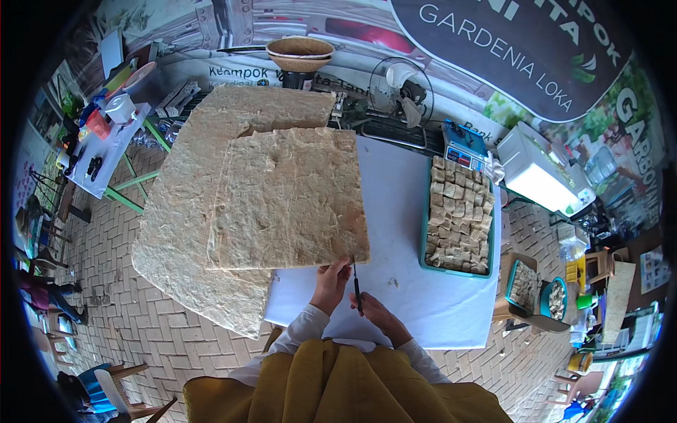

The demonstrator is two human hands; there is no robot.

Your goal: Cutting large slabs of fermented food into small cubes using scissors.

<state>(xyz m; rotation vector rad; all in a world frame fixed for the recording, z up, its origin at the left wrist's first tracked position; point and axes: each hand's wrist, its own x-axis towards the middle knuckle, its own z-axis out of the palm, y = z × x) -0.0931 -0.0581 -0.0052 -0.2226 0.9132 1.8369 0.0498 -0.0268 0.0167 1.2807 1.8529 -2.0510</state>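
Note:
A beige fibrous sheet (291,201) lies over a larger sheet (174,248) of the same rough material, which hangs past the table's left side. My left hand (330,285) pinches the smaller sheet's front edge near its right corner. In my right hand (375,312) is a black-handled cutting tool (357,293), pointing away from me. Its thin blade meets that edge just right of my left fingertips; whether it is scissors or a knife is hard to tell. To the right, a teal tray (423,248) holds rows of small folded beige pieces (459,211).
A white-covered table (391,201) carries the sheets and tray. Behind the tray sits a blue digital scale (465,145); a fan (402,92) stands at the back. Another tray (510,288) and a teal basin (545,306) rest on a chair. At far left is a person (58,296).

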